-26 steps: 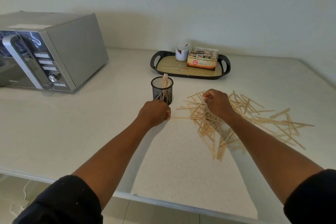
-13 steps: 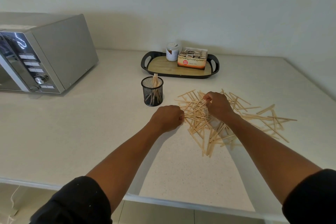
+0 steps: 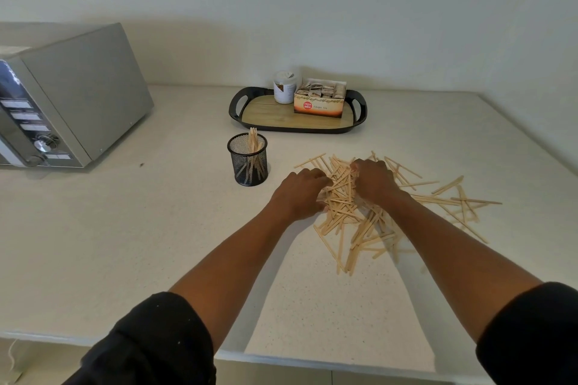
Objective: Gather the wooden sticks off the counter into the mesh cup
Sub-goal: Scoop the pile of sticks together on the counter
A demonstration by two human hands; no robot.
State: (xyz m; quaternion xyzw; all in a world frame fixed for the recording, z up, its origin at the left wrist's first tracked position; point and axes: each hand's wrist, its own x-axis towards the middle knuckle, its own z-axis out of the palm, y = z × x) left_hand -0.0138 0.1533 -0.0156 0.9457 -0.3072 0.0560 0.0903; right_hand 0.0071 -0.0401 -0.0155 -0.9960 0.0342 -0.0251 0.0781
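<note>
Few of the wooden sticks (image 3: pixel 375 216) have reached the mesh cup (image 3: pixel 247 159) so far: a small bunch stands upright inside it, leaning against the far rim, while the great bulk lies scattered in a loose heap on the desk (image 3: pixel 125 244), just to the right of the cup and spreading well out toward the right edge. Both hands are down in the thick of the heap. The left hand (image 3: pixel 298 194) rests on its left side with the fingers curled in over a cluster of sticks, and the right hand (image 3: pixel 372 180) presses in from the other side, fingers bent around the sticks between the two. They appear to be bunching a handful together, though whether any sticks are lifted clear of the desk cannot be told. Judging by the heap, the task is in its early part; many handfuls are left. Behind the cup sits a tray (image 3: pixel 240 103) carrying a jar (image 3: pixel 284 87) and a tea box (image 3: pixel 319 103), and a microwave (image 3: pixel 81 94) stands at the far left.
</note>
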